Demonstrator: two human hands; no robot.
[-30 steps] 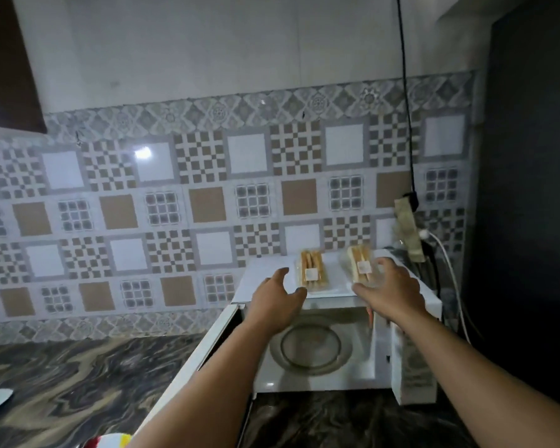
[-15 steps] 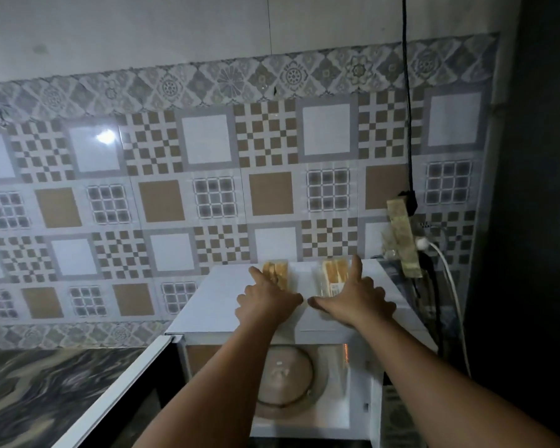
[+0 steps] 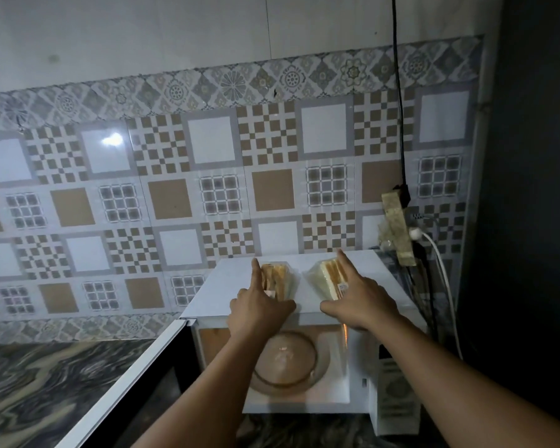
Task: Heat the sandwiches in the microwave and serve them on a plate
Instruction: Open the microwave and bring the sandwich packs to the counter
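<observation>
a: head view looks down at a white microwave [image 3: 227, 287] with its door [image 3: 123, 379] swung open to the left. see the two wrapped sandwiches on top?

b: yes. the left sandwich [image 3: 277, 279] and the right sandwich [image 3: 330, 276] sit side by side on the roof, slightly apart.

a: the left hand [image 3: 259, 310] has its fingers spread around the left sandwich, thumb at the near corner. i cannot tell if it truly grips yet.

b: the right hand [image 3: 359, 302] is the same, one finger stretched along the far side of the right sandwich, thumb low at the front.

a: inside, the glass turntable [image 3: 288, 363] lies bare under a warm light.

b: a power strip [image 3: 398, 227] hangs on the tiled wall [image 3: 175, 195] at right, and a marbled counter [image 3: 46, 389] spreads to the left.
</observation>
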